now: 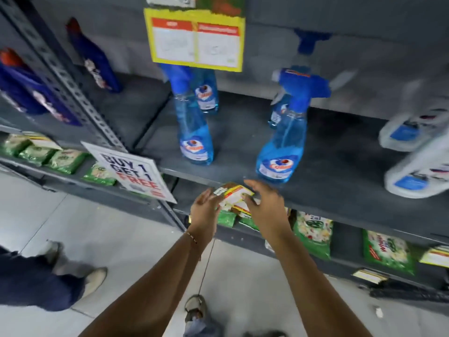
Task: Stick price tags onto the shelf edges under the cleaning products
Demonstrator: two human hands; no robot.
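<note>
At a grey store shelf (315, 190) stocked with blue spray bottles (279, 152), your left hand (205, 210) and right hand (263, 207) pinch a yellow-edged tag (234, 197) against its front edge; light, floppy paper, likely best held by its corners.

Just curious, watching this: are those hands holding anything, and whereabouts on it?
Yes: a small stack of yellow-edged price tags. The left hand supports its left end, and the right hand pinches its right edge, just below the shelf edge.
</note>
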